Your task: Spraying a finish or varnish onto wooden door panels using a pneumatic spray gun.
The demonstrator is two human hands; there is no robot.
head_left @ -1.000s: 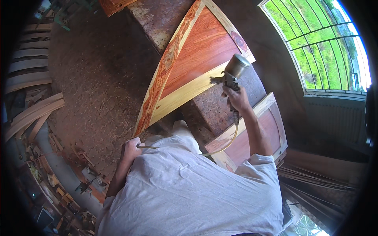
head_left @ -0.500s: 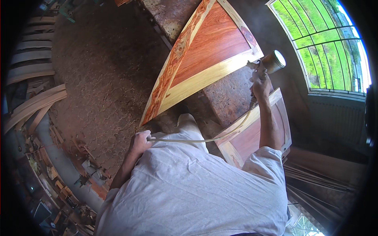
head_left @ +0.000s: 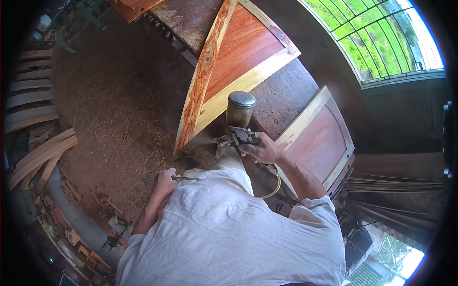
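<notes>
My right hand is wrapped round a spray gun with a metal cup on top. A pale mist leaves its nozzle toward the left, by the near corner of a framed wooden panel. That panel has a reddish centre and pale, streaked borders, and it lies on a stained bench. From the gun's handle a yellowish air hose curls down and passes behind my shirt. Low on the left, my left hand is closed round another stretch of the hose.
A second, duller framed panel rests at the right of the bench. Curved wooden pieces and offcuts lie along the left. A barred window is at the upper right. More reddish wood sits at the top.
My right hand has brought the spray gun from the panel's far right end leftward and nearer to me. Mist now shows at the nozzle. My left hand keeps hold of the hose.
</notes>
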